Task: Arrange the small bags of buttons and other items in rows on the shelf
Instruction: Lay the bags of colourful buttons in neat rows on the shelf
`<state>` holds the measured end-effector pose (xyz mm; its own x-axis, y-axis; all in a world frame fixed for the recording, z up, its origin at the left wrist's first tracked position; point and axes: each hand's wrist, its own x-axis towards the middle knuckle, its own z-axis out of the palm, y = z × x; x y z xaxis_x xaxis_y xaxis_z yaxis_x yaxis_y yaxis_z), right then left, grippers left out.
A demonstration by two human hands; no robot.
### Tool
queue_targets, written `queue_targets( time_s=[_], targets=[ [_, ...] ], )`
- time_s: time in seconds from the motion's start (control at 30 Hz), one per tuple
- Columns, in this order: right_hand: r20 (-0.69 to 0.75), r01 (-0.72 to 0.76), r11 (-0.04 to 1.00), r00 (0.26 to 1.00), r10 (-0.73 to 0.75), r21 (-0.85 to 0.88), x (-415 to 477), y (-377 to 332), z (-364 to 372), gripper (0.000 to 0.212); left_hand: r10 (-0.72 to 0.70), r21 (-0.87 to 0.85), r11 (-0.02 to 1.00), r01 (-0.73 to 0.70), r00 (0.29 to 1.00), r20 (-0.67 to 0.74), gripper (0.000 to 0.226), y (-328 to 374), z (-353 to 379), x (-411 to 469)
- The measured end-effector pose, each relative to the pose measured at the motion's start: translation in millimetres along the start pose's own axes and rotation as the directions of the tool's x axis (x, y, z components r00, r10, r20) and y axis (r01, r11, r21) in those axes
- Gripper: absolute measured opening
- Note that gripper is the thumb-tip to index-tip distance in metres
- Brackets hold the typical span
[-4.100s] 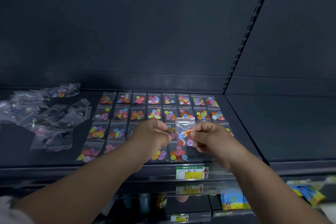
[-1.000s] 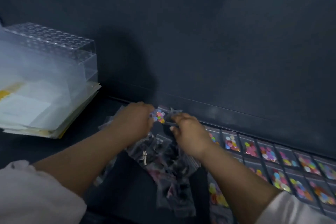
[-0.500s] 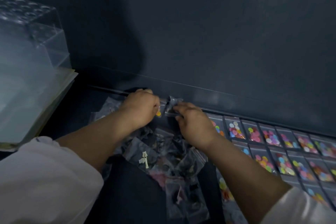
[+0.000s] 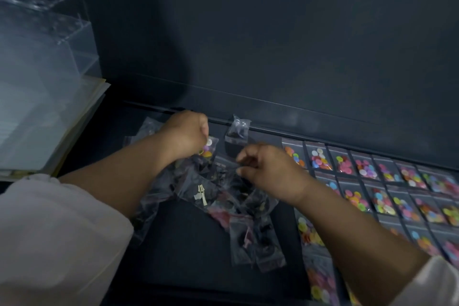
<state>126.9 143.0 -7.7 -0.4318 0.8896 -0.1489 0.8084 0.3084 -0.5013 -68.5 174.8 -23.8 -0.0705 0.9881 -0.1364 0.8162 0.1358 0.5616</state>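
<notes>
**A:** What does the head camera show of the hands?

**B:** The left hand (image 4: 185,133) is far back on the dark shelf (image 4: 186,243), its fingers curled tight. A small bag of coloured buttons (image 4: 209,149) pokes out from under them on the right. It looks pinched at its top edge.

**A:** And the right hand (image 4: 269,169)?

**B:** It hovers over the near-centre pile of loose bags (image 4: 223,196). The fingers (image 4: 239,171) are loosely bent with the thumb apart from them, and I see nothing held between them.

**A:** Where are the other bags?

**B:** One dark-filled bag (image 4: 237,130) sits alone at the far edge, tilted up against the back panel (image 4: 273,32), between the two hands and touching neither. To the right, the rows of button bags (image 4: 372,181) lie flat side by side, running from the back panel toward the near edge. The pile itself is a jumble of overlapping clear bags, mostly with dark contents; what is inside is too blurred to tell.

**A:** Anything on the left?

**B:** A clear plastic box (image 4: 42,52) stands on a stack of pale sheets (image 4: 79,117), well apart from the pile. Pale sleeves (image 4: 62,231) cover both upper forearms.
</notes>
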Motion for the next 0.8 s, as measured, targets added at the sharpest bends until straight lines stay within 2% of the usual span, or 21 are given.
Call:
queue_targets(
  time_s=[0.1,0.2,0.3,0.37,0.4,0.47,0.57,0.63,0.8],
  targets=[
    [0.042,0.068,0.997,0.997,-0.067,-0.032,-14,-12,2,0.018,-0.043,-0.239,0.971,0.019,0.994,-0.097,0.016,1,-2,-7],
    [0.120,0.162,0.983,0.981,-0.151,-0.088,-22,-22,6,0.021,-0.020,-0.374,0.927,-0.043,0.986,-0.163,0.014,6,-13,-19],
    [0.236,0.228,0.947,0.956,-0.174,-0.227,-24,-29,12,0.040,-0.018,-0.455,0.888,-0.069,0.983,-0.184,0.013,11,-26,-34],
    [0.259,0.221,0.928,0.955,-0.144,-0.299,-23,-32,16,0.056,-0.016,-0.483,0.872,-0.080,0.982,-0.190,0.013,11,-31,-45],
    [0.258,0.222,0.921,0.956,-0.141,-0.320,-22,-33,18,0.057,-0.014,-0.488,0.869,-0.082,0.982,-0.190,0.015,10,-32,-50],
    [0.245,0.217,0.925,0.959,-0.143,-0.313,-18,-34,21,0.044,-0.016,-0.490,0.868,-0.083,0.981,-0.194,0.019,7,-33,-58],
    [0.191,0.180,0.967,0.971,-0.146,-0.179,-11,-32,25,0.014,-0.051,-0.513,0.856,-0.069,0.975,-0.216,0.025,-2,-33,-66],
    [0.136,0.103,0.995,0.986,-0.100,-0.016,-4,-27,24,0.004,-0.078,-0.527,0.848,-0.059,0.969,-0.234,0.026,-7,-34,-68],
    [-0.044,-0.013,0.936,0.999,0.030,0.351,9,-26,15,0.021,-0.122,-0.557,0.829,-0.048,0.957,-0.263,0.022,-11,-43,-76]
  ],
)
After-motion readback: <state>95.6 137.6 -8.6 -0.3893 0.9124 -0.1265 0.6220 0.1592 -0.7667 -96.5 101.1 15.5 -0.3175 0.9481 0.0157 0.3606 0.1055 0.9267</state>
